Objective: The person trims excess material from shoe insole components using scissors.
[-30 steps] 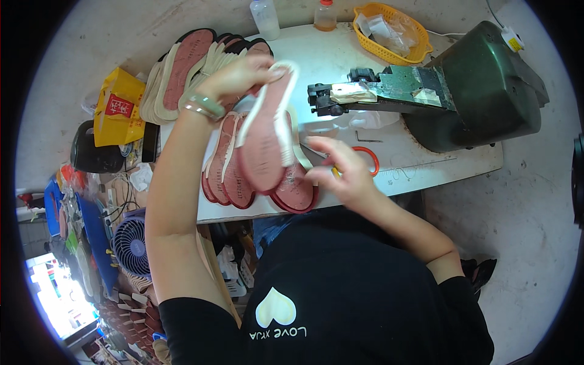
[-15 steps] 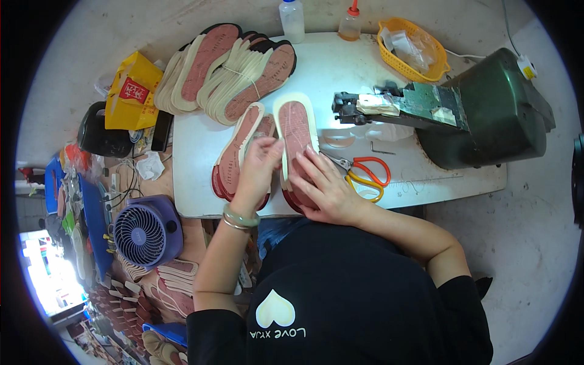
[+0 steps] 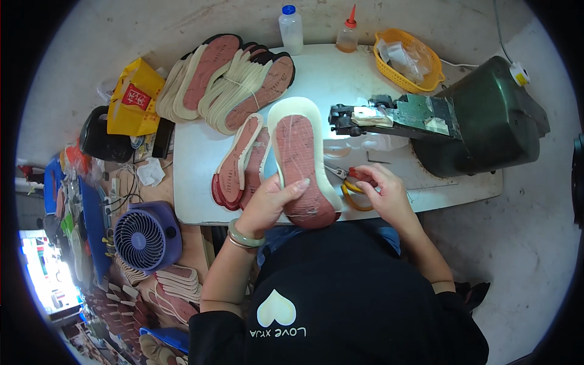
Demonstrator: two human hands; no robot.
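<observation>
White table (image 3: 201,152) (grey concrete floor (image 3: 535,231))

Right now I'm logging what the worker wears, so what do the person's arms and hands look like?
Both hands are bare, no gloves. The left hand has a pale green bangle and a thin metal bracelet at the wrist. The right hand shows no jewellery. Forearms are uncovered; black sleeves start near the elbows.
</observation>
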